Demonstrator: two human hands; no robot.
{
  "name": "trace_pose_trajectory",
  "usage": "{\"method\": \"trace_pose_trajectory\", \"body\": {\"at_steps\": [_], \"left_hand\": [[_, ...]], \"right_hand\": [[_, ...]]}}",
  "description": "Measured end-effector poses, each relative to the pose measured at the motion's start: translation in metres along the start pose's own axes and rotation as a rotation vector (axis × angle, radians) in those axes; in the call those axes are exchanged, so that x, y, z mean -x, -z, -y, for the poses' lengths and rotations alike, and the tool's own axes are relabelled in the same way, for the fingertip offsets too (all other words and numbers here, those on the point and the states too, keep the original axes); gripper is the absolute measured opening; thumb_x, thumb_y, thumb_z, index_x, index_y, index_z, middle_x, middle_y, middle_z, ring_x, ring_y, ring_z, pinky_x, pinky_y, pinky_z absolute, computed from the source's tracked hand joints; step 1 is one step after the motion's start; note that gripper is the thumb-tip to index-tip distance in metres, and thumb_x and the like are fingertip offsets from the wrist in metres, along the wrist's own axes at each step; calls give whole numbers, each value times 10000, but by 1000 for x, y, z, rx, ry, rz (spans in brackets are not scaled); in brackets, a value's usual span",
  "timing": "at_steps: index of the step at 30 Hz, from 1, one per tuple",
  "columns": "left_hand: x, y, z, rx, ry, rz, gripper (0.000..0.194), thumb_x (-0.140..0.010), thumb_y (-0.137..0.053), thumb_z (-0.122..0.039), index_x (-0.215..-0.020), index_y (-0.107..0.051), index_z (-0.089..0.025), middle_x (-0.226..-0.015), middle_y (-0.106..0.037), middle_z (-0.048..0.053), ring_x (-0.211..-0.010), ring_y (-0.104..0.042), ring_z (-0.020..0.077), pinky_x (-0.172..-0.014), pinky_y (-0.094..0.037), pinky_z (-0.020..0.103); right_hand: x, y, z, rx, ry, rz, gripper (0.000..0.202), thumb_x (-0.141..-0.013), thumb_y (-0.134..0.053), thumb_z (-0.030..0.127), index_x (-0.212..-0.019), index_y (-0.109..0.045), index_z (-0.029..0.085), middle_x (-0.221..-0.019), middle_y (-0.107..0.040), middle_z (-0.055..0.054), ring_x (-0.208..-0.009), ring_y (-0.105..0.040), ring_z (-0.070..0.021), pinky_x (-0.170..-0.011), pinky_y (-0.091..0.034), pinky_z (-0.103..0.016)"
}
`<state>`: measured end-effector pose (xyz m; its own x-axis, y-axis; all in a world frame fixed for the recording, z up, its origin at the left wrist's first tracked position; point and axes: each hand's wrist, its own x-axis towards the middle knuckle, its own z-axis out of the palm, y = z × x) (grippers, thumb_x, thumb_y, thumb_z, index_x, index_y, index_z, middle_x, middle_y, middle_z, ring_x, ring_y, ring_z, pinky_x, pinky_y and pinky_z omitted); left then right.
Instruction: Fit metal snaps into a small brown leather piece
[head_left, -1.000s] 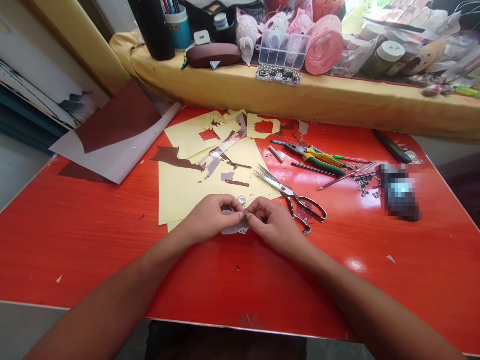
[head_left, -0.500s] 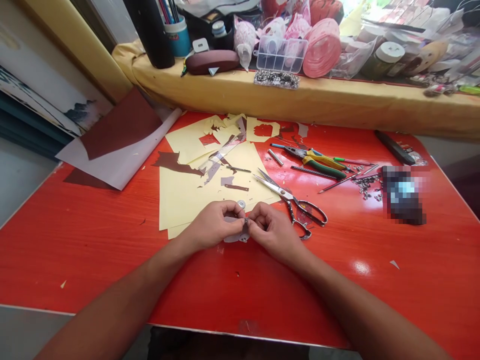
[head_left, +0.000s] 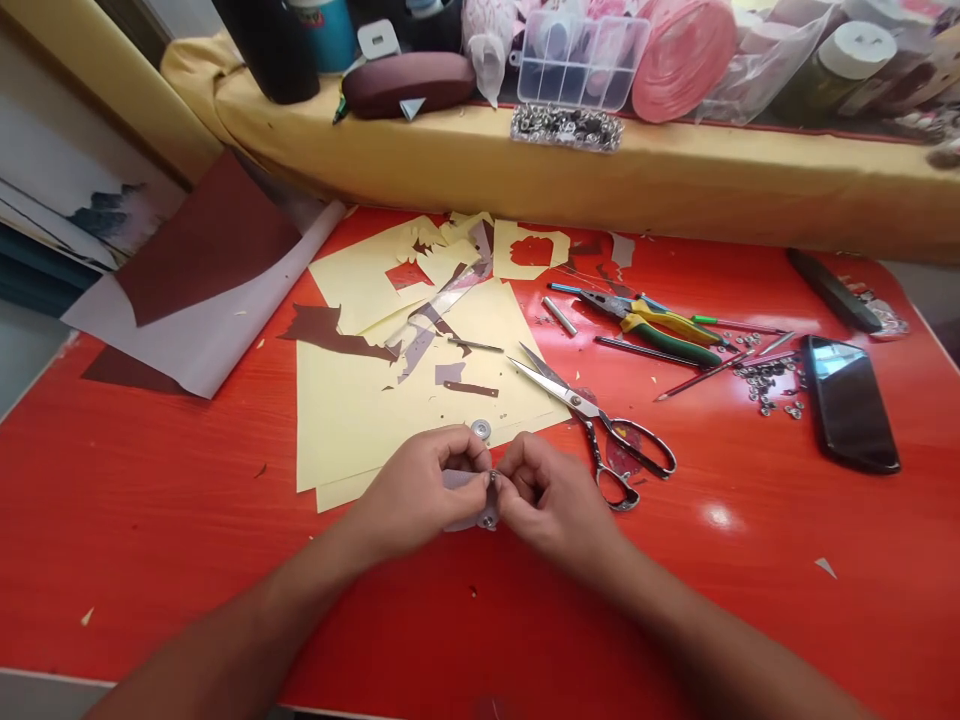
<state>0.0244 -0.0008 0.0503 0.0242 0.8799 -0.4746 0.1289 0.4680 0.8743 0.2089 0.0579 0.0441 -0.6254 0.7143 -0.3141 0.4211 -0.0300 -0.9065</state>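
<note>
Between the thumb and fingers of my left hand (head_left: 424, 490), closed, is a small grey piece of leather-like material (head_left: 459, 524). A round metal snap fastener (head_left: 489, 521) sits on its lower end. My right hand (head_left: 559, 505) is pinched at the piece's right edge, fingertips against a tiny dark metal snap part (head_left: 493, 478). Most of the piece is hidden by my fingers. Just beyond my fingertips, a round metal disc (head_left: 481, 429) rests at the edge of the yellow sheets (head_left: 360, 420). Large scissors (head_left: 576, 400) lie partly open to the right of my right hand.
Pliers (head_left: 660, 328), a metal rod (head_left: 559, 316), pencils and several loose snap parts (head_left: 766, 380) lie right, near a phone (head_left: 853, 405). Brown and grey scraps (head_left: 322, 328) cover the sheets. A rolled brown sheet (head_left: 210, 250) is at left. Boxes (head_left: 566, 128) line the ledge.
The view has tilted down and come closer, so hands and tools appear lower and larger. Both hands keep the same pinched hold on the grey piece.
</note>
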Motion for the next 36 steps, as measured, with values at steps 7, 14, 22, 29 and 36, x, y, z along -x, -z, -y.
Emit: {"method": "trace_pose_trajectory", "body": {"at_steps": [7, 14, 22, 29, 36], "left_hand": [[-1, 1, 1, 12, 27, 11, 77, -818, -688, -263, -815, -628, -216, -808, -601, -8, -710, -534, 145, -618, -446, 256], [-4, 3, 3, 5, 60, 33, 57, -808, -670, -233, -789, -617, -221, -794, -608, 3, -657, -524, 138, -571, -444, 259], [-6, 2, -1, 13, 18, -1, 60, -828, -678, -265, -832, -650, -212, -828, -628, 10, -737, -574, 153, -627, -483, 257], [-2, -1, 2, 49, -42, -37, 157, -817, -714, -340, -875, -668, -201, -844, -662, 4, -782, -617, 168, -693, -509, 272], [0, -1, 6, -55, -162, -29, 185, -872, -721, -365, -929, -669, -197, -894, -672, 8, -827, -618, 171, -736, -498, 282]], "right_hand": [[0, -2, -3, 9, -7, 12, 137, -855, -610, 275, -787, -492, 251, -547, -494, 60, -490, -431, -118, -481, -300, -251], [-1, -1, -5, -13, 25, 60, 147, -880, -598, 226, -802, -477, 256, -519, -448, 79, -438, -396, -103, -447, -281, -244], [-5, 3, -4, -67, 32, 11, 125, -869, -607, 239, -803, -501, 245, -565, -479, 70, -493, -421, -104, -472, -316, -235], [-3, 3, -7, -43, 100, 2, 79, -900, -609, 290, -887, -558, 231, -610, -525, 58, -548, -459, -125, -530, -345, -258], [1, 0, -11, -14, 180, -75, 58, -871, -588, 236, -852, -534, 235, -578, -451, 83, -538, -406, -122, -527, -299, -265]]}}
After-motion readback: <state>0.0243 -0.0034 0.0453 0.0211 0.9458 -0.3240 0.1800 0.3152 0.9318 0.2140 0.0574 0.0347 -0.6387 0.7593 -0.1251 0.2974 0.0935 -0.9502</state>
